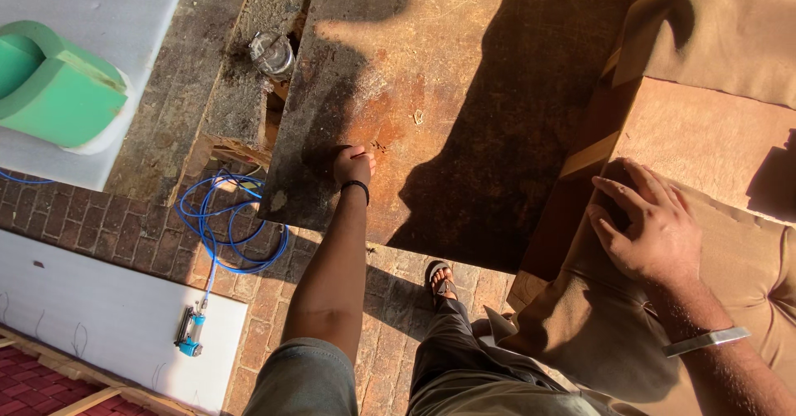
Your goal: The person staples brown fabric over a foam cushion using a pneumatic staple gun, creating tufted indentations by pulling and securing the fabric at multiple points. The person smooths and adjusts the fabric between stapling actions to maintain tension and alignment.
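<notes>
My left hand (353,165) rests as a closed fist on the worn brown board of a work table (464,93), near its front left edge; nothing shows inside the fist. A black band circles that wrist. My right hand (647,221) lies flat with fingers spread on tan-brown fabric (746,250) that covers a padded piece at the right. A metal bangle sits on that wrist. A strip of wood (590,152) shows just left of the fabric, beside the fingertips.
A coiled blue air hose (236,221) lies on the brick floor, leading to a blue pneumatic tool (190,333) on a white sheet. A green foam block (54,84) sits top left. A clear jar (272,53) stands by the table's left edge. My sandalled foot (441,281) is below.
</notes>
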The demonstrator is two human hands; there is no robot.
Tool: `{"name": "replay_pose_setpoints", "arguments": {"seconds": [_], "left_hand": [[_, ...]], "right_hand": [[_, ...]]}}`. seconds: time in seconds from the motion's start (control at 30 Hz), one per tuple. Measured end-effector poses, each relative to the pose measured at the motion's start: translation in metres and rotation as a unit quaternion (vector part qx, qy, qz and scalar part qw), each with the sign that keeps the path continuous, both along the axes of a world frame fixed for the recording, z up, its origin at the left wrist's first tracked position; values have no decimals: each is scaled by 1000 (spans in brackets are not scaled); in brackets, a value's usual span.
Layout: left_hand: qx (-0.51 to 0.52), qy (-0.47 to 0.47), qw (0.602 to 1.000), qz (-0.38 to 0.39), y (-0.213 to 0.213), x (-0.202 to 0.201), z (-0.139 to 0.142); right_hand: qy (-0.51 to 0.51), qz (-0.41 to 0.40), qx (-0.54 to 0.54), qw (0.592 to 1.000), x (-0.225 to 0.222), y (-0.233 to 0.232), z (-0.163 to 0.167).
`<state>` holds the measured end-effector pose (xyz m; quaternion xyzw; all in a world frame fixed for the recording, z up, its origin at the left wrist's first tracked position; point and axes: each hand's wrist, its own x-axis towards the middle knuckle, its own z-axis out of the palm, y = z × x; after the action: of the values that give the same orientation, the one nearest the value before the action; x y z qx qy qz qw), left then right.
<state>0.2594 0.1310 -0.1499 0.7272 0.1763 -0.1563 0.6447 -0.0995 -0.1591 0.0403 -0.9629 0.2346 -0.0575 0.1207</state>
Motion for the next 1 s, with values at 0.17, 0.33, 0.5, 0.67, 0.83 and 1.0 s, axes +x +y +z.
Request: {"name": "replay_pose_setpoints", "arguments": {"seconds": [0.17, 0.33, 0.5, 0.67, 0.83, 1.0], "left_hand": [[6, -37, 980, -193, -19, -85, 41], [58, -186, 913, -359, -75, -216, 130], [136, -356, 802, -461, -125, -322, 183], [375, -432, 637, -517, -204, -412, 185], [426, -405, 629, -509, -248, -467, 174], [435, -393, 636, -502, -243, -493, 172]], "right_hand": [[-34, -4, 15, 999, -9, 3, 3], [-136, 57, 39, 988, -55, -34, 15], [-121, -73, -127, 982, -132, -145, 35], [-15, -31, -58, 998, -174, -242, 17], [16, 54, -121, 991, -202, -294, -22], [-88, 92, -181, 975, -273, -336, -29]]}}
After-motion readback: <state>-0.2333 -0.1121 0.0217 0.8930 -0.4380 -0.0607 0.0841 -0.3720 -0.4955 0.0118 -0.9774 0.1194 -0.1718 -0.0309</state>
